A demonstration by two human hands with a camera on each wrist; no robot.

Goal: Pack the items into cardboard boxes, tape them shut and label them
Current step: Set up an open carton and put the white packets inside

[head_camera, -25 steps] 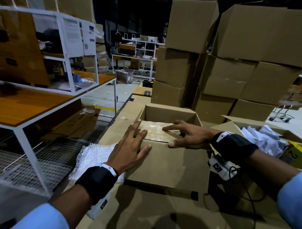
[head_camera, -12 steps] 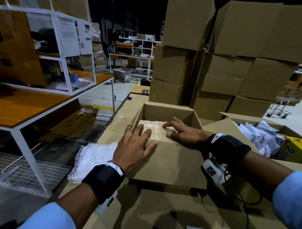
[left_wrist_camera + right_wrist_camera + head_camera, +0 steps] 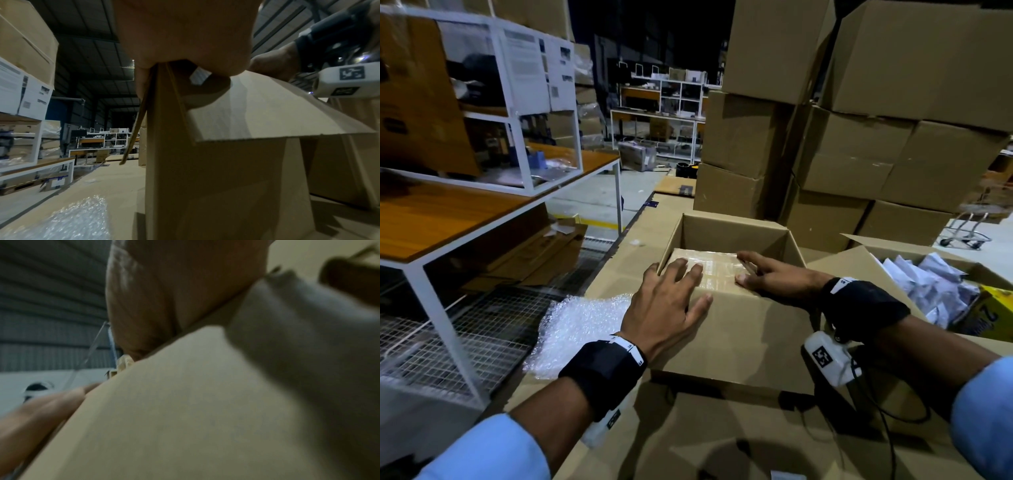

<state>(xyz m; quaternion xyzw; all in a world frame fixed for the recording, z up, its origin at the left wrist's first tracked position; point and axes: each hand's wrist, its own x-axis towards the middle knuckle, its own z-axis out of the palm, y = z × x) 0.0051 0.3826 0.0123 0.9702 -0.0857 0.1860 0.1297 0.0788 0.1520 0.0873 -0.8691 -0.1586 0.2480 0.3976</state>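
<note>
We have the open cardboard box on the cardboard-covered worktop, a taped parcel inside. Left hand and right hand — each grip spread flat, pressing the near flap down. Corrugated board: light, stiff, creasable — best held at the edges. Long axis looks left-right, opening upward.

A cardboard-covered surface carries the open box and bubble wrap.
</note>
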